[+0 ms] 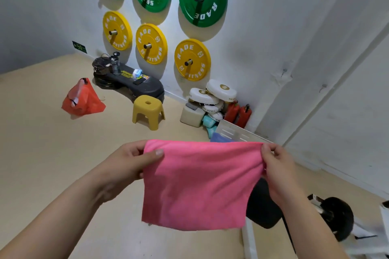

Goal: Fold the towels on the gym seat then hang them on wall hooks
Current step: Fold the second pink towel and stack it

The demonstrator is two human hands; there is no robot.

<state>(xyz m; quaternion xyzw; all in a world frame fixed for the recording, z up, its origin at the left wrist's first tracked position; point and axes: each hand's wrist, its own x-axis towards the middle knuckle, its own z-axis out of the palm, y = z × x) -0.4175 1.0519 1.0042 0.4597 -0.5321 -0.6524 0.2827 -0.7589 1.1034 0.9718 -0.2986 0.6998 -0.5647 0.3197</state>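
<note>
Left hand [134, 162]: the top left corner of the pink towel [200, 183] is pinched, thumb laid across the front, fingers curled behind; forearm is extended forward.
Right hand [275, 164]: the top right corner is gripped between thumb and curled fingers.
Pink towel: held up in the air, stretched between both hands, lower edge hanging free above the floor [42, 143].
Blue towel [220, 137]: seen just behind the top edge.

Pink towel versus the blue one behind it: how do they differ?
The pink towel hangs spread, pinched at its top corners by the left hand and right hand; the blue towel lies unheld beyond it. Pink is in plain view; blue is mostly hidden. Neither hangs on a hook.
</note>
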